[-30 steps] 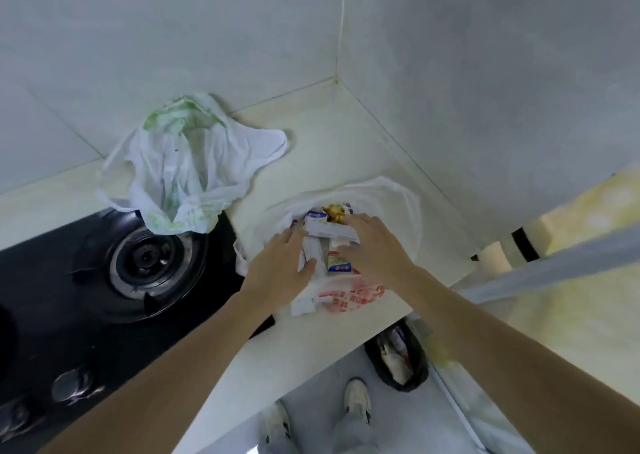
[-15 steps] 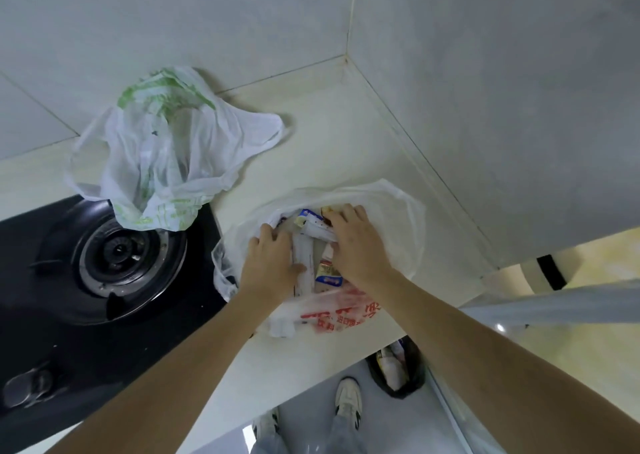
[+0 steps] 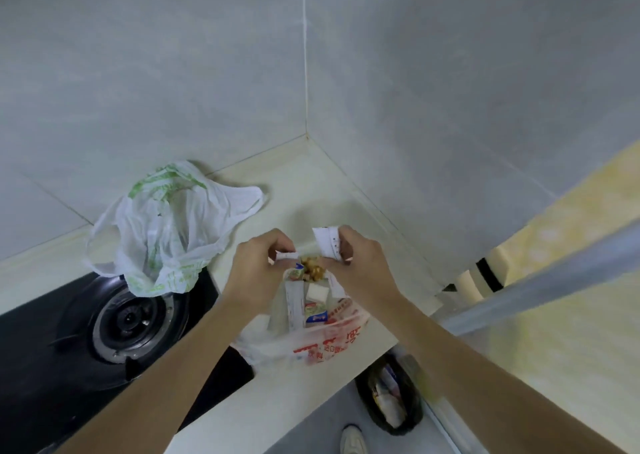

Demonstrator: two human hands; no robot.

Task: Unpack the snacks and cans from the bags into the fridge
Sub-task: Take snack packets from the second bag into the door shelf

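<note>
A thin white plastic bag with red print stands on the pale counter near its front edge. My left hand grips its left handle and my right hand grips its right handle, holding the mouth apart. Inside show several snack packs: small cartons with blue and green labels, a white block and a yellow-brown packet. A second white bag with green print lies crumpled at the back left, partly over the stove.
A black gas stove with a round burner fills the left side. Grey tiled walls meet in a corner behind the counter. On the floor below the counter edge sits a black bin with wrappers. A pale yellow surface stands at right.
Both hands have left the packs inside the red-print bag, taken hold of its handles and lifted them up and apart. The camera has tilted upward toward the wall corner.
</note>
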